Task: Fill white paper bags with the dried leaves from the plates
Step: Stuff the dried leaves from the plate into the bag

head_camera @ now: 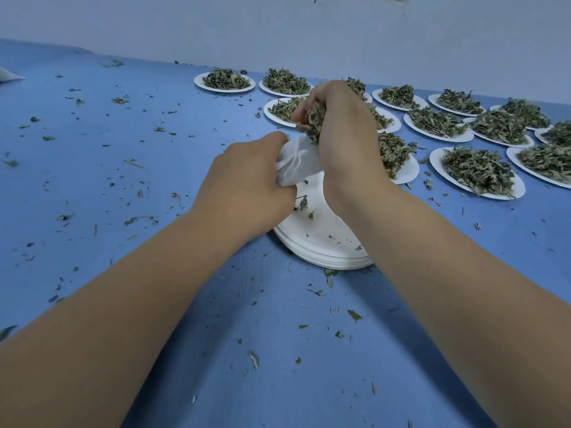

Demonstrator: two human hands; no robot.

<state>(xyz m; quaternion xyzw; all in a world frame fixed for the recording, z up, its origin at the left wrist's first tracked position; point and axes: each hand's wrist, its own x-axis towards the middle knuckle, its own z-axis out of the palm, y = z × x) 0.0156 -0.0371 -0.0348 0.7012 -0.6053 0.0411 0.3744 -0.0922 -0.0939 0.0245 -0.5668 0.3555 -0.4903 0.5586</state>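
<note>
From the head camera, both hands meet over the middle of the blue table (pixel 123 273). The left hand (pixel 247 177) grips a small white bag (pixel 295 165), fingers curled round its crumpled side, holding it just above a stack of plates (pixel 327 242) that carries only a few crumbs. The right hand (pixel 336 128) sits right over the bag's top, fingers closed on a clump of dried leaves (pixel 313 118), and the lowest leaves touch the bag's mouth. The right palm presses against the bag too, so the two hands are nearly touching.

Behind and to the right, plates heaped with leaves run in rows towards the pale wall (pixel 278 26). The nearest full plate (pixel 437 159) lies just beside the right forearm. Another is partly hidden behind the right wrist. Loose leaf bits (pixel 136 219) are scattered all over the table. At the far left edge there's something white (pixel 9 76), too cut off to tell what it is.
</note>
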